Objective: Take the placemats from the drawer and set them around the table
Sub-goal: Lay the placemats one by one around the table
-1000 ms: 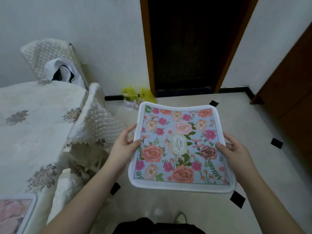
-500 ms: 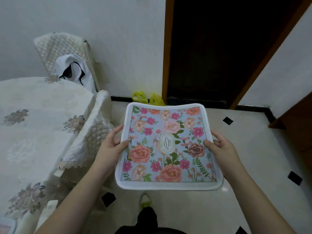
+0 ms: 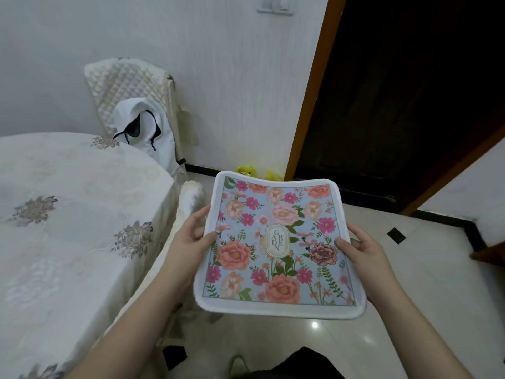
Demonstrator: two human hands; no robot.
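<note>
A floral placemat (image 3: 276, 242) with a white border and a "GARDEN" label is held flat in front of me, over the floor. My left hand (image 3: 191, 236) pinches its left edge, thumb on top. Its right edge is pinched by my right hand (image 3: 363, 253), thumb on top as well. The round table (image 3: 68, 228), under a white cloth with embroidered flowers, lies to the left of the placemat. The drawer is not in view.
A chair (image 3: 131, 86) with a quilted cover and a white garment stands at the table's far side by the wall. Another covered chair (image 3: 188, 203) is tucked between table and placemat. A dark doorway (image 3: 396, 105) is ahead, yellow bags (image 3: 257, 173) at its foot.
I have walked forward along the table with the placemat held the same way. The chair by the wall and the doorway are closer, and the placemat lying on the table has left view.
</note>
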